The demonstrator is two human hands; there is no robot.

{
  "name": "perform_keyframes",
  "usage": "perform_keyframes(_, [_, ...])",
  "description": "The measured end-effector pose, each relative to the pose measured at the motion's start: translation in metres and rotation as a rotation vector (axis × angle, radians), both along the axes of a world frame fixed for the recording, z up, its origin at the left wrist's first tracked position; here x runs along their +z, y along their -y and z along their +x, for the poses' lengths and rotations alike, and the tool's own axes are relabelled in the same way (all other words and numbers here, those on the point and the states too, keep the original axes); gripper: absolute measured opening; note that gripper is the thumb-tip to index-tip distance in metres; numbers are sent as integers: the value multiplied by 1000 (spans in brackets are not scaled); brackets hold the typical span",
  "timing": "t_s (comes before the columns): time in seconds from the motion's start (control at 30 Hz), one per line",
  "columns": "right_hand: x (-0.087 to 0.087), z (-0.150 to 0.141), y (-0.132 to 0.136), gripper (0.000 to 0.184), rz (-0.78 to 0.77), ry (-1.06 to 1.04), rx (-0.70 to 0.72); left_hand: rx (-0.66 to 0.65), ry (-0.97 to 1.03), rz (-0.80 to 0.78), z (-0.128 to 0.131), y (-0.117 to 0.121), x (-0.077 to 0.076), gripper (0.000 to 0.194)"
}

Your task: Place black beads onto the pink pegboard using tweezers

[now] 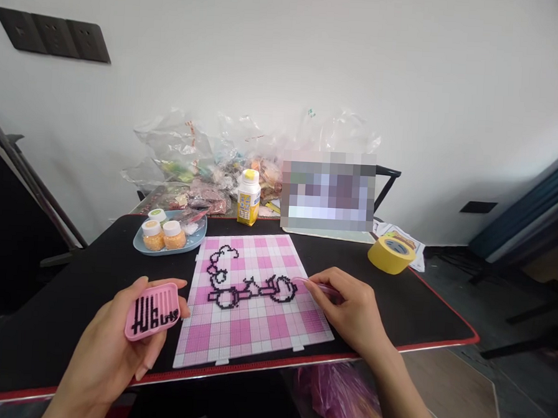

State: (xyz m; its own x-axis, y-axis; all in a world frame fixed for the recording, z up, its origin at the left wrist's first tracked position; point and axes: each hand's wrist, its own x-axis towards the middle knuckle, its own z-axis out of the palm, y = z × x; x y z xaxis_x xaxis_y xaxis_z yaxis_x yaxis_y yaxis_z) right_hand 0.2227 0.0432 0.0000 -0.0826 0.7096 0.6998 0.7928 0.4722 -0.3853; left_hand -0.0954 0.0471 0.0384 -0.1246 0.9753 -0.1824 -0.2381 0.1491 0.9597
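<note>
Pegboard [254, 323]: pink-and-white check, flat on the black tabletop [418, 316], centre of frame, tabs toward the near edge. Black bead outline [242, 296] across its middle and upper left; unfilled inside.

Step in hand (judged): bead work at the outline's right end, where the slim pink tool [324, 287] points. Whether its tip carries a bead: too small to tell. A next move there would call for a steady tip, with adjoining beads undisturbed.

Containers, by size:
- Clear plastic bags [179, 144], upper left to upper centre: mixed coloured contents, not resolved.
- Blue plate [195, 242], left of centre: three lidded jars, plus a clear packet. Two front jars [154, 237] hold orange-yellow grains; contents of the rear jar [157, 215] mostly hidden.
- Yellow-and-white bottle [248, 201], above the board: capped, contents not visible.
- Pink ridged tray [164, 296], lower left: black beads [138, 319], partly lined up in grooves, some loose at right.

Hands: left hand [106, 334] cradles the tray, thumb along its upper side; right hand [351, 303] pinches the tool between thumb and forefinger.
</note>
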Motion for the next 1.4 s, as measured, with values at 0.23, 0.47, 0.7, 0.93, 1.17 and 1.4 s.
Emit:
perform_keyframes(0.23, [-5, -1, 5, 27, 40, 52, -1, -104, 1, -56, -17, -2, -11, 45])
perform_keyframes(0.47, [-9, -2, 4, 26, 61, 95, -38, -13, -4, -8, -9, 3, -8, 41])
perform_keyframes(0.7, [-11, -1, 4, 28, 86, 108, -111, -97, 4, -18, -19, -2, -11, 54])
perform_keyframes(0.93, [-10, -2, 3, 28, 94, 107, -102, -83, 2, -33, -20, -2, -13, 54])
perform_keyframes(1.17, [-9, -3, 4, 27, 97, 122, -92, -69, 0, -31, -19, -1, -12, 55])
perform_keyframes(1.4, [-9, -2, 5, 28, 88, 132, -86, -72, -35, -39, -20, -4, -14, 58])
